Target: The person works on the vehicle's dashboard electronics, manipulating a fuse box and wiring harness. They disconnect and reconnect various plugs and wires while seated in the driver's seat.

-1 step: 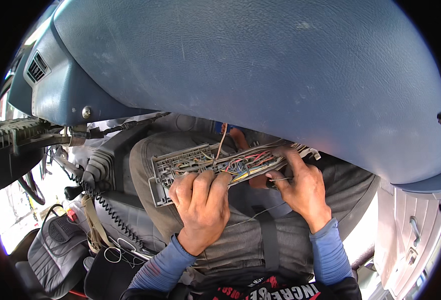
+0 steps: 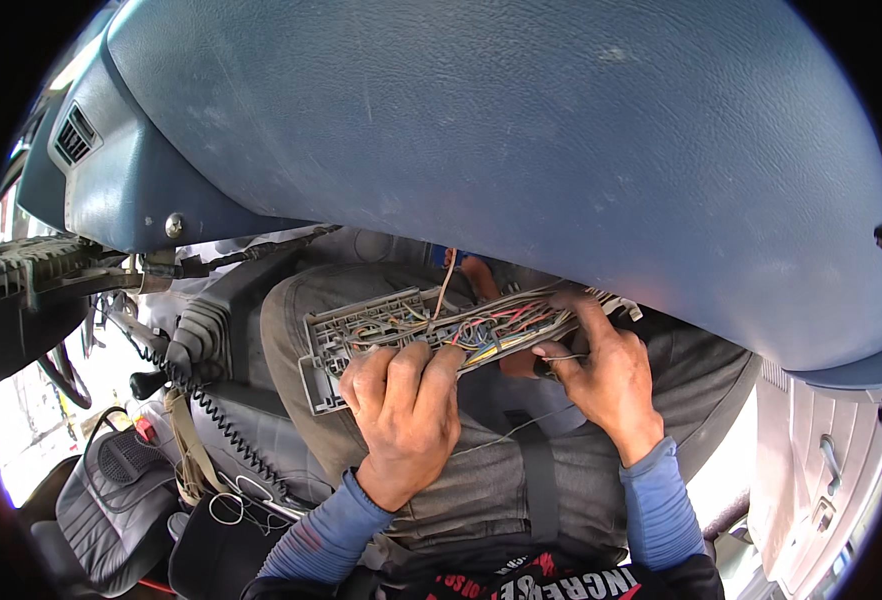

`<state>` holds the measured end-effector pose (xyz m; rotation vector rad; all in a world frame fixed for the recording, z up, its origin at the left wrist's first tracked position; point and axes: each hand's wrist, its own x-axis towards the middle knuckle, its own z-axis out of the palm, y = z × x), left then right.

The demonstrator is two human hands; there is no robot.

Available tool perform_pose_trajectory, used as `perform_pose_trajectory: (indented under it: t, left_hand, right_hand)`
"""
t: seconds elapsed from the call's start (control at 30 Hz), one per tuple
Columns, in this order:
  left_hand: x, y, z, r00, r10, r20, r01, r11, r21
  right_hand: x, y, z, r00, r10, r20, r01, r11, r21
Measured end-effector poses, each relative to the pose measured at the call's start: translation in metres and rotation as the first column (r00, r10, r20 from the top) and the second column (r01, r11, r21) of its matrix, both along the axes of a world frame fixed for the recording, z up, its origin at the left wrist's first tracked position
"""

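A grey plastic fuse box, its back full of slots and terminals, lies tilted across my lap. My left hand is closed over its near edge, fingers curled and the thumb hidden. A bundle of thin wires, red, yellow, blue and pale, runs along the box toward the right. My right hand is closed round the right end of that bundle, index finger on the far side and thumb on the near side. One pale pink wire rises from the box toward the dashboard. A loose thin wire hangs below the right hand.
The blue dashboard overhangs the far side, close above the wires. At left are a gear lever boot, a coiled black cord and a seat. A door panel stands at right. A strap crosses my lap.
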<state>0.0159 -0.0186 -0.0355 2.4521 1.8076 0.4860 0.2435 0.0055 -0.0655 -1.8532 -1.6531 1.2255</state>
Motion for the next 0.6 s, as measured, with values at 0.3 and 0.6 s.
perform_pose_trajectory:
  t: [0.3,0.6]
  left_hand:
    - [-0.001,0.002,-0.004,1.0,-0.012,-0.001,0.012,1.0,0.016]
    - [0.0,0.012,0.028,0.992,-0.082,-0.096,0.059,0.973,-0.222]
  right_hand:
    - [0.004,-0.005,-0.019,0.997,0.027,0.066,-0.042,0.969,0.245]
    - [-0.002,-0.011,-0.026,0.999,-0.043,-0.002,0.041,0.939,0.342]
